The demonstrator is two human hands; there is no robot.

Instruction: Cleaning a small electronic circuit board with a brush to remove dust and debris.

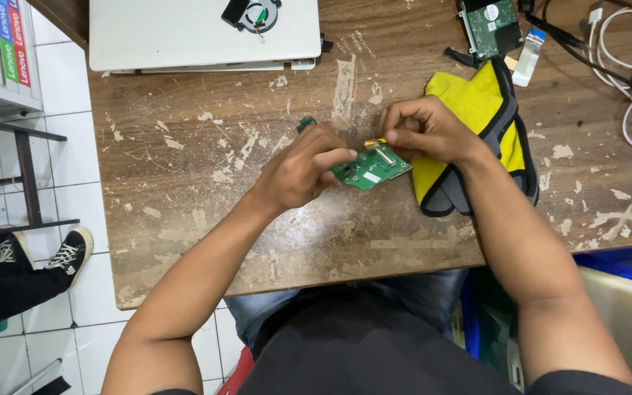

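While our left hand [303, 167] grips the small green circuit board [369, 168], right-hand fingers [404, 135] pinch its silver-and-yellow connector [379, 148].

laptop [184, 33], fan [251, 13], yellow pouch [469, 102]

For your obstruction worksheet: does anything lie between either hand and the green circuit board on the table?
Nothing visible does. The left hand already grips the board at its left edge, and the right hand pinches the small metal part on its top edge. The yellow pouch lies beside, under the right wrist.
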